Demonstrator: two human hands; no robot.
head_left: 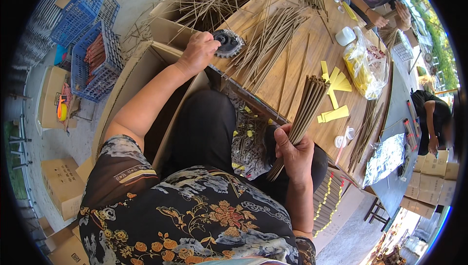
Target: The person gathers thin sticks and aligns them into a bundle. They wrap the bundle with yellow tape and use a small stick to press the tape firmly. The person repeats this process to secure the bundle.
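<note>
At a wooden table point(317, 50), right hand point(297, 154) grips sticks point(308, 103), left hand point(199, 51) pinches a toothed wheel point(231, 44).

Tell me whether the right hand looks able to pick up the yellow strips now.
Probably not: the right hand is gripping a bundle of sticks, though the yellow strips lie openly nearby.

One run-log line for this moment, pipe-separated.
left hand: at dark toothed disc | right hand: gripping stick bundle, tilted | wooden table: loose sticks, yellow strips, clear plastic bag
</note>
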